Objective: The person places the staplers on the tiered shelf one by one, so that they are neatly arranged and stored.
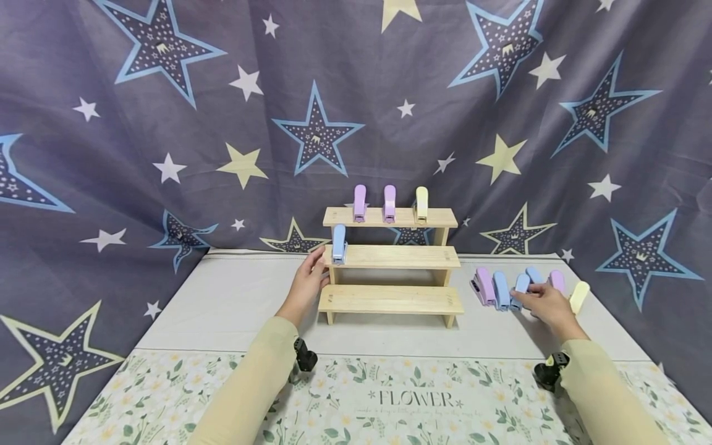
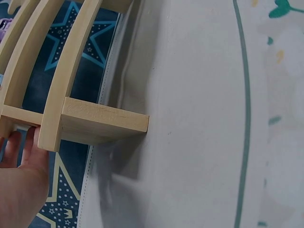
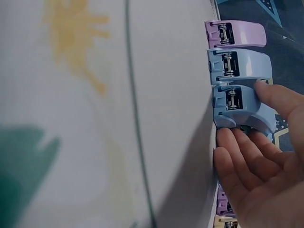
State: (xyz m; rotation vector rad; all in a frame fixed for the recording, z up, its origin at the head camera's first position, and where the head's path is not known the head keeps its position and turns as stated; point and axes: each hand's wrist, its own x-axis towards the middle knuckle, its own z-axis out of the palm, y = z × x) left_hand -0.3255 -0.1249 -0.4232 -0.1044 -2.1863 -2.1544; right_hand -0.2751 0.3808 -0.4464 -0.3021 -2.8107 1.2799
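Observation:
Beside the three-tier wooden display rack (image 1: 397, 256), my left hand (image 1: 307, 283) holds the left end at the middle tier. In the left wrist view its fingers (image 2: 32, 147) reach behind the rack's end boards. A blue stapler (image 1: 339, 244) stands close by on that tier's left end. Over at the right, my right hand (image 1: 547, 307) pinches another blue stapler (image 3: 237, 104), thumb on one side and fingers on the other. Directly against it stands a further blue stapler (image 3: 247, 65), then a purple stapler (image 3: 244, 34).
The top tier bears two purple staplers (image 1: 360, 203) (image 1: 389, 204) and a yellow stapler (image 1: 421, 205). Behind my right hand are a blue stapler (image 1: 534, 274), a purple stapler (image 1: 557, 280) and a yellow stapler (image 1: 580, 296). A star-patterned curtain (image 1: 317, 55) hangs behind the table; a floral mat (image 1: 417, 377) covers its front.

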